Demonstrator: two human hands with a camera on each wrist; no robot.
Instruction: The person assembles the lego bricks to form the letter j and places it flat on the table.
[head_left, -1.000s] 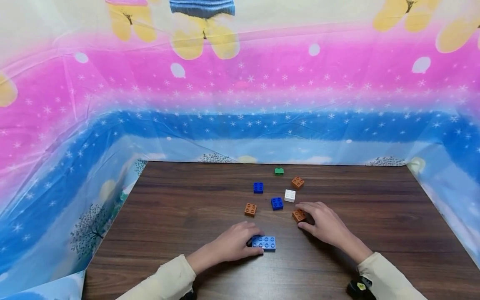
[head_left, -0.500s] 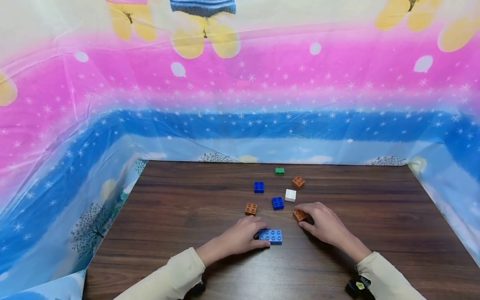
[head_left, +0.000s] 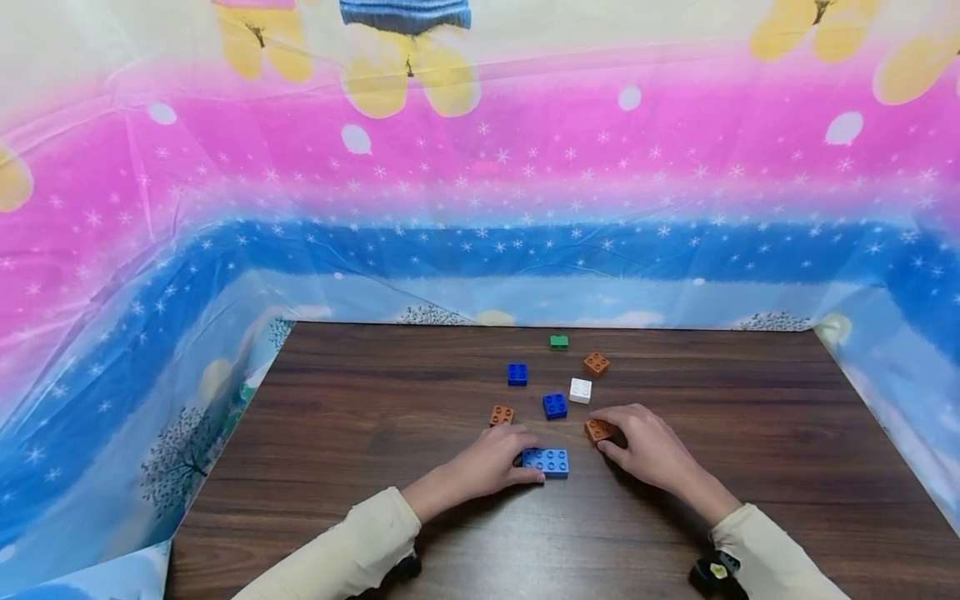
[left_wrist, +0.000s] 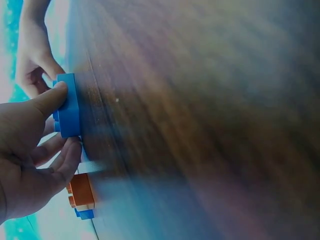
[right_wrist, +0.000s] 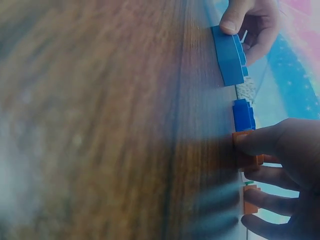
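My left hand [head_left: 483, 462] grips a long light-blue toy brick [head_left: 551, 462] by its left end, thumb on the near side and fingers on the far side. In the left wrist view the thumb presses the face of that light-blue brick [left_wrist: 70, 107], which stands at the tabletop. To the right, my right hand [head_left: 648, 446] pinches an orange brick [head_left: 596, 430] between thumb and fingers; the right wrist view shows the thumb on this orange brick [right_wrist: 245, 152]. Another orange brick [head_left: 502, 414] lies just beyond the left hand, partly hidden by it.
Beyond the hands on the wooden table [head_left: 337, 467] lie two dark-blue bricks, one nearer [head_left: 555, 406] and one farther [head_left: 517, 374]. A white brick [head_left: 581, 390], an orange brick [head_left: 596, 364] and a green brick [head_left: 558, 342] are there too. A printed cloth [head_left: 480, 250] encloses the table's back and sides.
My left hand has slid the light-blue brick forward and to the right, nearer the right hand, partly covering the left orange brick. The right hand has stayed on its orange brick.
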